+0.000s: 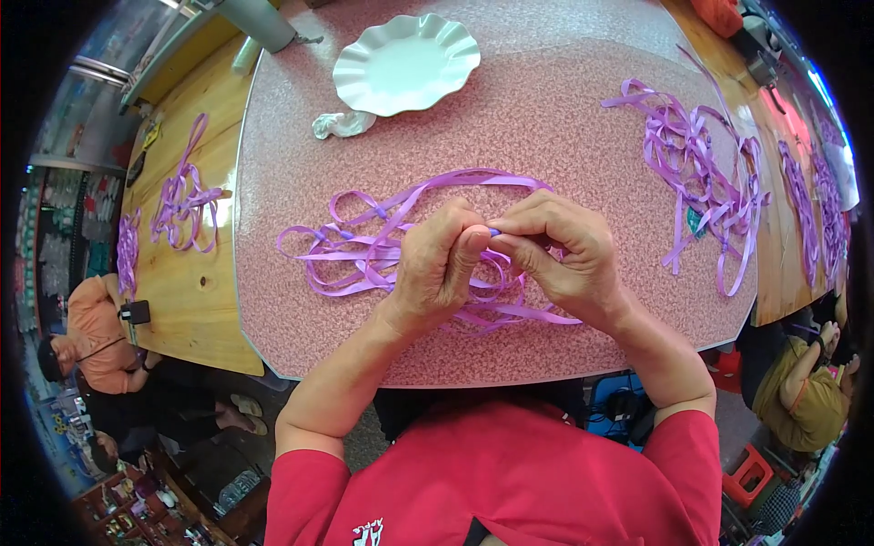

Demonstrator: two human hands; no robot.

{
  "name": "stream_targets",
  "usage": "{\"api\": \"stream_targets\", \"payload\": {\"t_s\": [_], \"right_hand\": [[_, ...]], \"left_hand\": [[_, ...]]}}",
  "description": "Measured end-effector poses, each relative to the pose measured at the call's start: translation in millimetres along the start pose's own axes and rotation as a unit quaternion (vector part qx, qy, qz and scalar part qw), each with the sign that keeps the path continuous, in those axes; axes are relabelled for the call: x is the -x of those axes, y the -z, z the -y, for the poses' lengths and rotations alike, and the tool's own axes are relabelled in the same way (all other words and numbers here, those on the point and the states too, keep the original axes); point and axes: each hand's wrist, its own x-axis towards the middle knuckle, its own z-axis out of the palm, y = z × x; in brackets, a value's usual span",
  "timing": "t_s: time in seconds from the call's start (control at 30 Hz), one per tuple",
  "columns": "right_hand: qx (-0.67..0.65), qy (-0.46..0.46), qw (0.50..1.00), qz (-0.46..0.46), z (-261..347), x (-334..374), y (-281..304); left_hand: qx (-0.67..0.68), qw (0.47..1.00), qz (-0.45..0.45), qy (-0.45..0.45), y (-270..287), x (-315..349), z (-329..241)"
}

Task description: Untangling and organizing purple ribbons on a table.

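Observation:
Above the middle of a pink speckled table, my left hand (pixel 439 259) and my right hand (pixel 569 257) meet, thumbs and forefingers pinched together. Between the fingertips shows a small blue-violet piece (pixel 494 232) on a purple ribbon; whether it is a knot or a bead I cannot tell. Both hands are closed on the ribbon there. Under and around them lies a loose tangle of purple ribbon (pixel 364 241), with similar small violet pieces along it. Part of this tangle is hidden behind my hands and wrists.
A white scalloped plate (pixel 406 65) stands at the back, a crumpled white piece (pixel 343 124) by its rim. More purple ribbon (pixel 696 168) is heaped at the right, and another bunch (pixel 187 202) lies on the wooden table (pixel 205 314). Other people sit at both sides.

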Motion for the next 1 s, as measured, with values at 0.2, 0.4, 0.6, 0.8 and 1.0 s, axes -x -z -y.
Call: {"api": "stream_targets", "payload": {"t_s": [0.2,0.4,0.6,0.8,1.0], "right_hand": [[-0.114,-0.14,0.983,0.014,11,7,-1],[-0.09,-0.082,0.993,0.007,8,13,-5],[-0.063,-0.04,0.996,-0.054,11,13,-15],[0.02,0.074,0.994,-0.082,4,12,-16],[0.078,0.104,0.99,-0.055,-10,9,-14]], "left_hand": [[-0.02,0.999,-0.005,-0.03,2,-1,-3],[0.007,1.0,0.0,0.023,-1,2,-10],[0.216,0.96,-0.037,0.172,-17,9,-23],[0.252,0.949,-0.049,0.182,-19,12,-22],[0.187,0.96,-0.031,0.206,-16,8,-12]]}}
